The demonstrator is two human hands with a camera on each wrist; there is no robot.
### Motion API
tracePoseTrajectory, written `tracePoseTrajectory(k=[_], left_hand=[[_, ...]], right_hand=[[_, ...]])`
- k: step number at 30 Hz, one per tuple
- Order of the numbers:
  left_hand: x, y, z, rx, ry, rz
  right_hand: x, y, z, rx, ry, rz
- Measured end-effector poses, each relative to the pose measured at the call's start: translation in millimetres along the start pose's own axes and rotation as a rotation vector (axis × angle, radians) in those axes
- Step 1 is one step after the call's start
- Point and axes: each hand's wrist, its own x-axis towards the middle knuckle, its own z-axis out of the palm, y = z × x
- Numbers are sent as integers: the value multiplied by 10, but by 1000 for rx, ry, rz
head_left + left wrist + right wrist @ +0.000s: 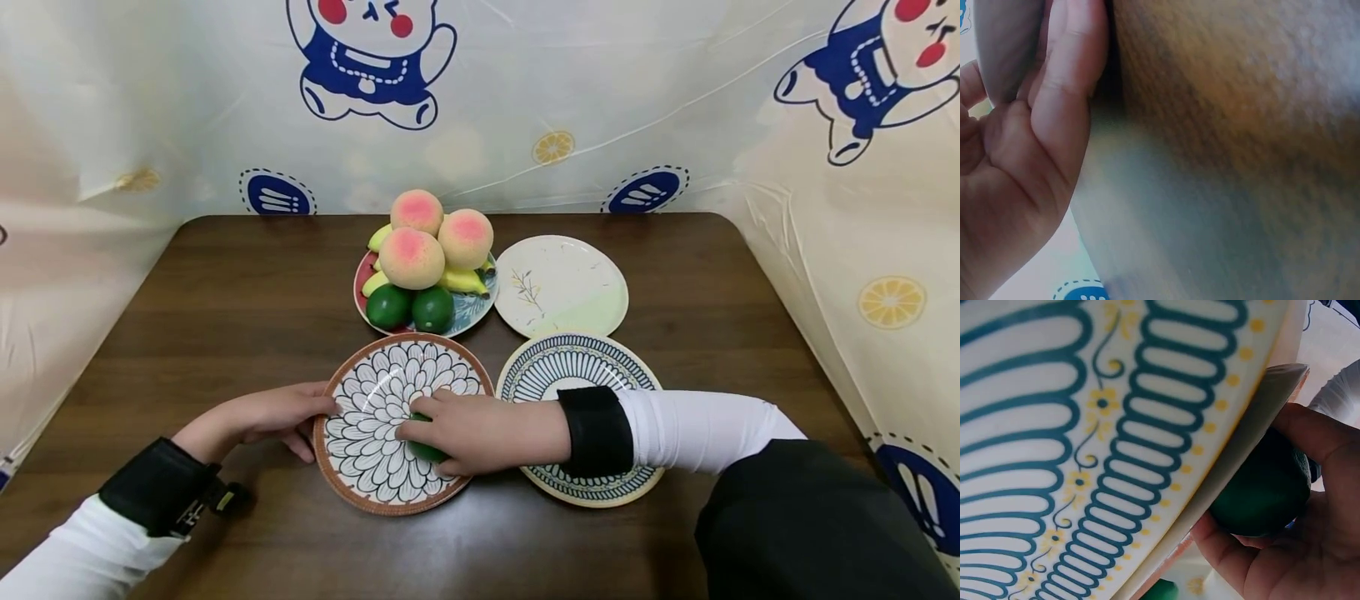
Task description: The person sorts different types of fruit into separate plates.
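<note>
In the head view's lower centre, the right hand [480,429] grasps a green fruit [1263,490] over the brown-rimmed plate [360,433] (whether it touches, I cannot tell); the left hand [281,415] pinches the plate's left rim, presumably to steady it.

Wears a broad black left wristband [156,483] directly behind the left hand [281,412], wrapped flat around the wrist, with small pale markings near one edge. Carries a small black wrist camera [234,498] beside that band, blocky, with a yellowish mark. Shows a white left sleeve [82,550] farther back from the same hand, softly folded. Has a plain black right wristband [597,432] behind the right hand [472,429], then a snug, lightly creased white right sleeve [690,429], and, farthest from that hand, a looser black upper sleeve [802,521].
</note>
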Motion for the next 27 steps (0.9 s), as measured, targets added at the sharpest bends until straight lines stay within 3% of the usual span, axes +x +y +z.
tracePoseTrajectory(k=[15,21,27], left_hand=[[17,-37,-48,-8,-41,2],[6,-41,2,-15,1,37],[4,-23,102,-55,64,89]], right_hand=[[-26,-2,37,-50,-12,20],[-19,-5,27,-30,-31,29],[-15,71,-124,96,-3,83]])
